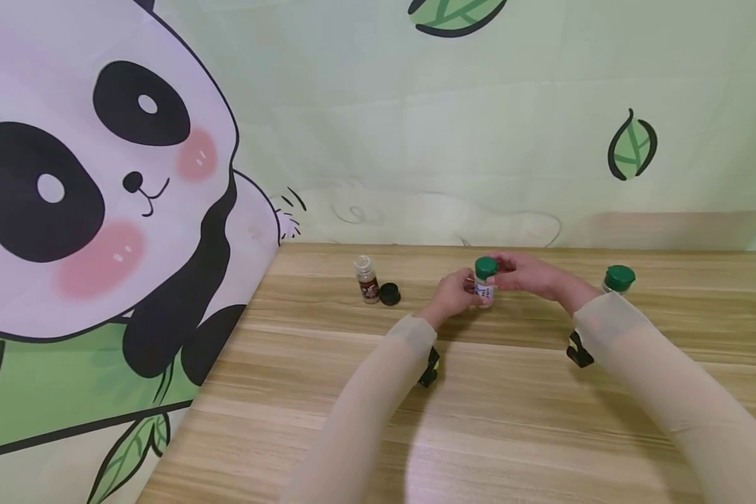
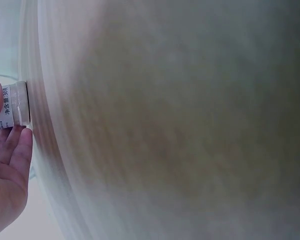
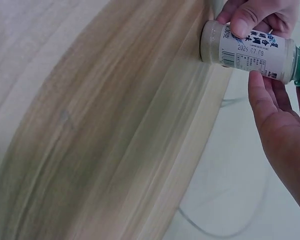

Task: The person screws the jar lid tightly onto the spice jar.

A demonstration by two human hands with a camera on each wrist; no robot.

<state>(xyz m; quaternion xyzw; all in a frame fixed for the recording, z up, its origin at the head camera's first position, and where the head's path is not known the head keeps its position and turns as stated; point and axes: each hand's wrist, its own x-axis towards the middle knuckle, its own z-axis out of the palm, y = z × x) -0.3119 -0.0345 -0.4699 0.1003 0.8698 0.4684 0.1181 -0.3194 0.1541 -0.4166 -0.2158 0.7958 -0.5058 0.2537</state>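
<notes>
A small seasoning jar [image 1: 484, 292] with a white label and a green cap [image 1: 486, 266] stands upright on the wooden table. My left hand [image 1: 452, 297] grips its body from the left, thumb across the label. From the right, my right hand [image 1: 529, 274] holds the green cap between thumb and fingers. In the right wrist view the printed label and barcode of the jar [image 3: 250, 52] show between both hands, and the cap is partly cut off by the frame edge. The left wrist view catches only the jar's base end [image 2: 20, 104] by the left fingers.
Left of the hands stands a clear bottle [image 1: 367, 281] with a dark label, its top uncapped, beside a black cap [image 1: 390, 294]. A second green-capped jar [image 1: 619, 278] is partly hidden behind the right sleeve. A panda-printed cloth [image 1: 365, 126] hangs behind the table.
</notes>
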